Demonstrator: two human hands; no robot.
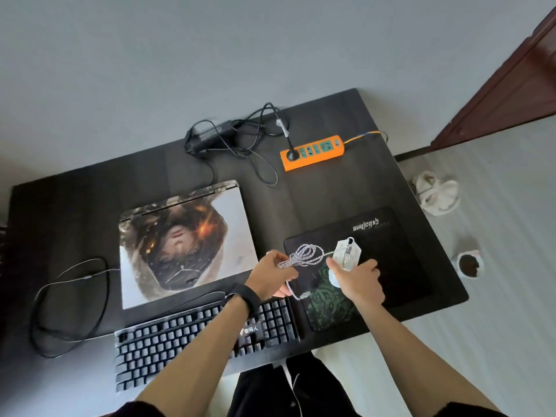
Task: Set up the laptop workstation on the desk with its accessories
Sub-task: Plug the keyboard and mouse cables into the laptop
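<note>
Seen from the head camera, both forearms reach out over the near right part of the dark desk (75,206). The left hand (272,273), a black wristband (246,296) on its wrist, has its fingers curled round a loose coil of pale braided cable (302,255), pinching the bundle at its near end. The right hand (358,281) grips the white mouse (346,254) from behind, thumb on its left flank and fingers wrapped round the right. The mouse sits over the near left part of the black mouse pad (391,251), nose pointing away; it is pale and angular, with the cable running from its front to the coil. The cable's plug end dangles below the left hand. The closed laptop (183,245), its lid covered by a printed picture, lies just left of the hands, and the black keyboard (195,341) lies nearer. The left forearm hides part of the keyboard, and whether the mouse touches the pad cannot be told.
</note>
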